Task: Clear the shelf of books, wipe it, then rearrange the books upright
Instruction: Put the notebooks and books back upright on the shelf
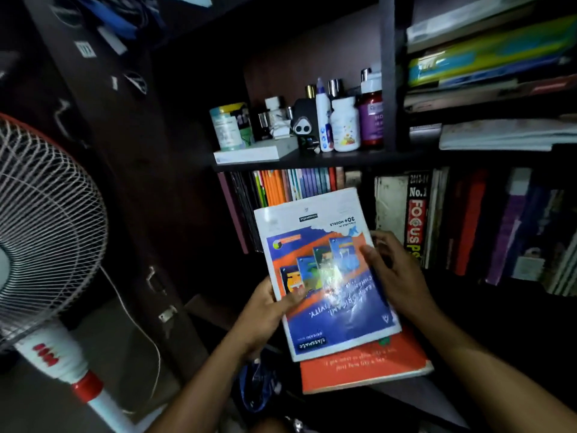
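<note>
Books (pixel 293 185) stand upright in a packed row on the shelf (pixel 312 160) level just behind the hands, their spines orange, purple and green at the left, darker and thicker toward the right. In front of that row a glossy blue-and-white notebook (pixel 324 270) is held tilted, its printed cover facing the camera upside down and catching a bright glare. It lies over an orange book (pixel 365 367), whose lower edge and corner show beneath it.

The left hand (pixel 265 310) grips the notebook at its left edge — thumb curled over the cover, the other fingers hidden underneath. The right hand (pixel 393 270) rests at the right edge, fingers spread slightly and bent over the cover's side; it touches the notebook, though whether it truly clamps the edge I cannot tell.

On the board above stand bottles and jars (pixel 343 120) beside a flat white box (pixel 256 151). More books lie stacked flat (pixel 487 57) in the upper right compartment. A pedestal fan (pixel 40 232) stands at the left — white grille, red trim.
</note>
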Demonstrator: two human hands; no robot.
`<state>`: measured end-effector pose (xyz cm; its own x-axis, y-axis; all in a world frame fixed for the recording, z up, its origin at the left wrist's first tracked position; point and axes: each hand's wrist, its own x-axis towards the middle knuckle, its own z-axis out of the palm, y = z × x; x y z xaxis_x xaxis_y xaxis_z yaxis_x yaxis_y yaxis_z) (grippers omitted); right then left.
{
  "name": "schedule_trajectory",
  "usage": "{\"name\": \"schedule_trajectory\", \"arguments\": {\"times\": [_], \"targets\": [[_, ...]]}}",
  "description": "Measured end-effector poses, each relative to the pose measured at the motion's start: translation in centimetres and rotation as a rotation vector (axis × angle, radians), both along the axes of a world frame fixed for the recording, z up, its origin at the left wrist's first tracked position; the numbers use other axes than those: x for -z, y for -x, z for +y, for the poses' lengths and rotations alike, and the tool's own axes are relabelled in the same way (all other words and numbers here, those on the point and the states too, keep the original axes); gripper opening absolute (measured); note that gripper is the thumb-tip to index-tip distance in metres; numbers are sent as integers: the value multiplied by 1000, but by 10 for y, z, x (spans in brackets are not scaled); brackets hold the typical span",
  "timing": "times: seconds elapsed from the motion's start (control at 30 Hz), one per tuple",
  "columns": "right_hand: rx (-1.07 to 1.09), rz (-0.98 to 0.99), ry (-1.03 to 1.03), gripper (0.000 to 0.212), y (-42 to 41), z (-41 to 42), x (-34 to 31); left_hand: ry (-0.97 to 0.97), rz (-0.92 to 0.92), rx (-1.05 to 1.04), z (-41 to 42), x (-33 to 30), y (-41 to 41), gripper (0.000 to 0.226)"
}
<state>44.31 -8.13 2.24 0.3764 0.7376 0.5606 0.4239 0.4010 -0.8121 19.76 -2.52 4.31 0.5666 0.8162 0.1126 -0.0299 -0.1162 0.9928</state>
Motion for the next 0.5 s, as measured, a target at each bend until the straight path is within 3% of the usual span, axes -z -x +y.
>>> {"name": "schedule_trajectory", "arguments": {"times": [0.13, 0.23, 0.33, 0.5], "targets": [[-12, -285, 166, 23, -3, 3, 12, -366, -1, -358, 17, -15, 29, 28], [-94, -624, 282, 45, -1, 10, 26, -465, 144, -697, 36, -9, 48, 30], [-144, -804, 409, 59, -3, 15, 32, -452, 300, -726, 43, 5, 45, 45], [-108, -852, 443, 76, -2, 11, 29, -350, 527, -646, 46, 27, 14, 41]]}}
